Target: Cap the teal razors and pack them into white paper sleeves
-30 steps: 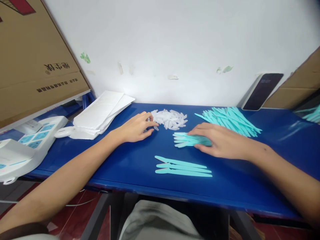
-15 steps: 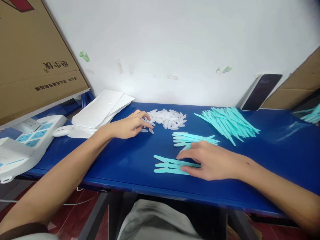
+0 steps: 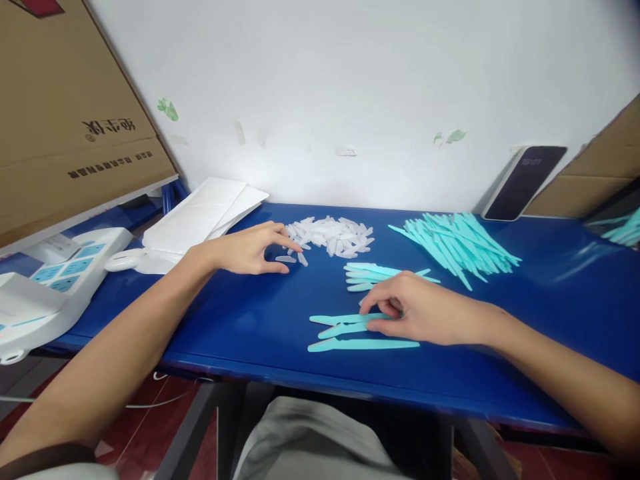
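Eyebrow razors are seemingly being aligned; right hand curled narrow, grip unclear, left hand wide. Spacing likely needs gentleness.

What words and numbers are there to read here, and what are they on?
"绝尘侠", as best I can read it: upside down on the cardboard box.
"®": beside those characters.
Smaller characters lower on that box: too small to read.
Dim digits on the phone: too blurred to be sure.

A pale left sleeve ends in a dark brown cuff — the other visible clothing is grey.
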`<move>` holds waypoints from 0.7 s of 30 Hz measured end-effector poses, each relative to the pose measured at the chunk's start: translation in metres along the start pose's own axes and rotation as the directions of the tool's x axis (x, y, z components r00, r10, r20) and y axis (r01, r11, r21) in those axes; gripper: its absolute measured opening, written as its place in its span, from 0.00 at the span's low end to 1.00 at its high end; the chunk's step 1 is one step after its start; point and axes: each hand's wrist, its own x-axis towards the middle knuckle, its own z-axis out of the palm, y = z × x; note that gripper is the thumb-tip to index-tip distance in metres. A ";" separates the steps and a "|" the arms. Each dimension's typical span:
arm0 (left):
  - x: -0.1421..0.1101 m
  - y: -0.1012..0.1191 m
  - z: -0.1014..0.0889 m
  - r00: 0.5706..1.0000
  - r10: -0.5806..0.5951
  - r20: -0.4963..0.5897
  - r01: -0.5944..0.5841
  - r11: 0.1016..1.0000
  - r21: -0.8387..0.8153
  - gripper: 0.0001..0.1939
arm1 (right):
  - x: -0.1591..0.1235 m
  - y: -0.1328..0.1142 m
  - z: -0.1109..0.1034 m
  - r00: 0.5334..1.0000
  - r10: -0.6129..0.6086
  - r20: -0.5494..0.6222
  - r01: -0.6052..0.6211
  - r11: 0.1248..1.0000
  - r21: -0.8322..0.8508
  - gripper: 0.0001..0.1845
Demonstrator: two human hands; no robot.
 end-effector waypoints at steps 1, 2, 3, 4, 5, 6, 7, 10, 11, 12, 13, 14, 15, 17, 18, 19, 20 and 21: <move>0.000 0.000 0.000 1.000 0.008 0.008 -0.008 1.000 -0.009 0.24 | 0.000 0.001 0.000 1.000 0.018 0.003 -0.018 1.000 0.023 0.12; 0.000 0.000 0.000 1.000 0.017 0.013 -0.017 1.000 -0.019 0.24 | 0.000 0.001 0.000 1.000 0.028 0.002 -0.028 0.999 0.035 0.12; 0.000 -0.001 0.000 1.000 0.025 0.017 -0.025 0.999 -0.031 0.23 | 0.000 0.001 0.001 1.000 0.031 -0.004 -0.031 0.999 0.036 0.12; 0.001 -0.002 0.000 0.999 0.032 0.019 -0.031 0.999 -0.043 0.22 | 0.000 0.002 0.001 0.999 0.030 -0.010 -0.030 0.999 0.032 0.12; 0.001 -0.003 0.001 0.999 0.036 0.016 -0.035 0.998 -0.052 0.22 | 0.000 0.002 0.002 0.999 0.027 -0.018 -0.026 0.999 0.027 0.11; 0.001 -0.005 0.002 0.999 0.037 0.008 -0.036 0.998 -0.058 0.22 | 0.000 0.002 0.002 1.000 0.021 -0.020 -0.021 0.999 0.024 0.11; 0.002 -0.006 0.003 0.999 0.035 -0.005 -0.035 0.998 -0.059 0.22 | 0.000 0.002 0.003 1.000 0.011 -0.018 -0.010 1.000 0.020 0.10; 0.005 -0.009 0.005 0.998 0.025 -0.064 -0.029 0.998 -0.059 0.23 | 0.001 0.002 0.003 0.998 -0.055 -0.017 0.055 0.998 -0.007 0.09; 0.006 -0.010 0.006 0.996 0.026 -0.080 -0.031 0.997 -0.065 0.21 | 0.001 0.003 0.003 0.997 -0.079 -0.021 0.079 0.997 -0.017 0.09; 0.006 -0.011 0.007 0.996 0.031 -0.088 -0.038 0.997 -0.074 0.20 | 0.001 0.003 0.003 0.995 -0.098 -0.024 0.098 0.995 -0.025 0.09; 0.007 -0.011 0.007 0.995 0.038 -0.091 -0.046 0.996 -0.082 0.18 | 0.000 0.003 0.002 0.994 -0.110 -0.025 0.109 0.994 -0.030 0.08; 0.008 -0.011 0.007 0.995 0.046 -0.089 -0.054 0.994 -0.090 0.17 | 0.000 0.003 0.002 0.993 -0.118 -0.020 0.117 0.993 -0.032 0.08; 0.008 -0.011 0.008 0.995 0.055 -0.086 -0.063 0.993 -0.098 0.16 | 0.000 0.004 0.002 0.992 -0.123 -0.012 0.122 0.992 -0.036 0.09; 0.009 -0.010 0.009 0.994 0.071 -0.082 -0.080 0.990 -0.119 0.15 | -0.001 0.004 0.003 0.990 -0.142 -0.006 0.141 0.988 -0.065 0.09; 0.009 -0.009 0.010 0.994 0.079 -0.082 -0.089 0.987 -0.133 0.14 | -0.002 0.004 0.004 0.987 -0.161 -0.013 0.159 0.983 -0.092 0.09; 0.009 -0.008 0.011 0.993 0.087 -0.084 -0.099 0.984 -0.147 0.14 | -0.002 0.004 0.006 0.982 -0.185 -0.027 0.180 0.976 -0.124 0.10; 0.009 -0.007 0.012 0.992 0.095 -0.085 -0.108 0.982 -0.157 0.13 | -0.002 0.004 0.007 0.976 -0.214 -0.047 0.204 0.966 -0.158 0.10; 0.009 -0.006 0.012 0.991 0.102 -0.086 -0.115 0.981 -0.159 0.13 | -0.001 0.005 0.009 0.968 -0.243 -0.069 0.226 0.956 -0.189 0.11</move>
